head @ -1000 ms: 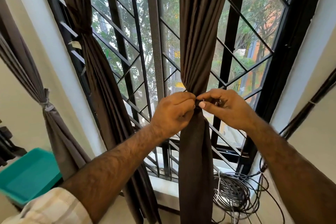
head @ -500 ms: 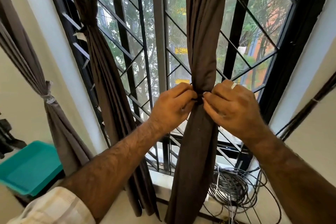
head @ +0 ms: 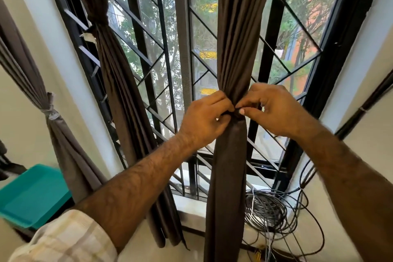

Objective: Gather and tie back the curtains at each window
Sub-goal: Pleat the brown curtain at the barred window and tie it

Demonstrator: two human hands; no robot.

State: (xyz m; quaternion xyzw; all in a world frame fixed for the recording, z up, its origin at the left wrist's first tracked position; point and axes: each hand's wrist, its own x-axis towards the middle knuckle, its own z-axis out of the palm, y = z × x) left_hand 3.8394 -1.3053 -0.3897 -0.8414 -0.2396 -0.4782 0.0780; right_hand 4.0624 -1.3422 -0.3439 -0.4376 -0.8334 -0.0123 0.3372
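Nearest, low and left of the centre curtain (head: 231,49), a plaid sleeve (head: 63,238) covers the left forearm. Both bare forearms reach up to that curtain's gathered waist. Left hand (head: 204,119) has its grip curled tight at the cinch, fingertips pinching a dark tie (head: 234,114) against the fabric. Right hand (head: 274,110) meets it from the other side, thumb and forefinger pinching the same tie, other fingers loosely bent. The two hands nearly touch at the curtain front. How the tie wraps behind, cannot tell.

Centre curtain hangs straight in front of the window grille (head: 161,53), brown, bunched narrow at the hands, widening above and below, lower end running out of frame.

Right of the curtain's foot, a coil of grey cable (head: 270,212) sits on the sill with loose loops spilling down. Far left of the curtain, low, a teal tray (head: 32,195).

Left of the centre curtain, a second brown curtain (head: 119,83) hangs against the grille, already cinched high up. Further left again, a third curtain (head: 32,83) is bound with a pale tie (head: 51,112) by the cream wall.

Beyond the grille, green trees and an orange building.
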